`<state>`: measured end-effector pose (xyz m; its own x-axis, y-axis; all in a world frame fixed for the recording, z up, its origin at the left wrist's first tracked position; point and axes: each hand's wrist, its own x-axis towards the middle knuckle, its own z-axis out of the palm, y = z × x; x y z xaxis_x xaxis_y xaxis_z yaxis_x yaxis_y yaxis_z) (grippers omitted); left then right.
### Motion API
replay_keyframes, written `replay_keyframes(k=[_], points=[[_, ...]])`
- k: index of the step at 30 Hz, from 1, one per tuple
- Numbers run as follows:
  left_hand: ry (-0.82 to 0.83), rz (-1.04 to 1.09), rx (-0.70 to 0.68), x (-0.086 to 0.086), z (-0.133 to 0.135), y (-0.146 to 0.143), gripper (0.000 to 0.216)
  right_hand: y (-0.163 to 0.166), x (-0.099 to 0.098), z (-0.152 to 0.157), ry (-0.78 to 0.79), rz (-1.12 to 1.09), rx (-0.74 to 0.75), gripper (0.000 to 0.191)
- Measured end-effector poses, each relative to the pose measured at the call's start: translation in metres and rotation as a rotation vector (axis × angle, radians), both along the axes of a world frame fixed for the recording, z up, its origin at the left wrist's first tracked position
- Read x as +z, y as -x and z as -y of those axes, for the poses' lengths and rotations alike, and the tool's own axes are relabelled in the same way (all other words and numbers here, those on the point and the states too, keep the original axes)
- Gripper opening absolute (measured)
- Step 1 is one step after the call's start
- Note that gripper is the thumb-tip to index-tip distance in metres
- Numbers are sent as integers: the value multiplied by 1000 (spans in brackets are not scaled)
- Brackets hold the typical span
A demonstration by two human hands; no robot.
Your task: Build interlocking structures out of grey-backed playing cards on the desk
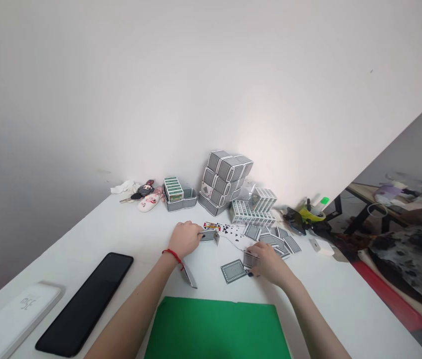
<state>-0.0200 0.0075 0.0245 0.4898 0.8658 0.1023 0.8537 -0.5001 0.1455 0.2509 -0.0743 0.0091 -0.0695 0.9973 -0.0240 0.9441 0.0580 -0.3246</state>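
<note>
While left fingers (196, 230) and right fingers (259, 248) pinch cards (207, 236), a white table (147, 244) adjoins the pale wall (173, 85).

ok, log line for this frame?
left hand: holding bent card; right hand: holding grey-backed card; between hands: face-down card; nearer: green sheet; behind: card tower

A large spade sign marks one card (207, 189) in the stack (229, 174); black pips dot the face-up cards (237, 239), too small to count; upside-down grey characters on the white slab (14, 321) cannot be read surely.
</note>
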Motion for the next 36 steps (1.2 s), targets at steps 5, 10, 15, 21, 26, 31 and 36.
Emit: replay_keyframes(k=[5, 10, 15, 21, 26, 31, 36], points=[[-4, 1, 7, 0, 1, -1, 25, -1, 8, 9, -9, 2, 79, 10], [-4, 2, 10, -2, 0, 0, 24, 10, 20, 7, -112, -119, -82, 16], [-7, 4, 7, -3, 0, 0, 23, 26, 13, -2, 16, -857, -157, 27], [-1, 3, -1, -2, 0, 1, 21, 42, 1, -6, 149, -1261, -194, 51], [0, 6, -5, 0, 1, 0, 22, 48, -11, -9, 42, -1059, -190, 47], [5, 8, -9, 1, 2, 0, 23, 61, -23, -11, -169, -623, -221, 23], [8, 9, -15, 2, 2, 0, 23, 72, -21, -7, -282, -387, -177, 20]])
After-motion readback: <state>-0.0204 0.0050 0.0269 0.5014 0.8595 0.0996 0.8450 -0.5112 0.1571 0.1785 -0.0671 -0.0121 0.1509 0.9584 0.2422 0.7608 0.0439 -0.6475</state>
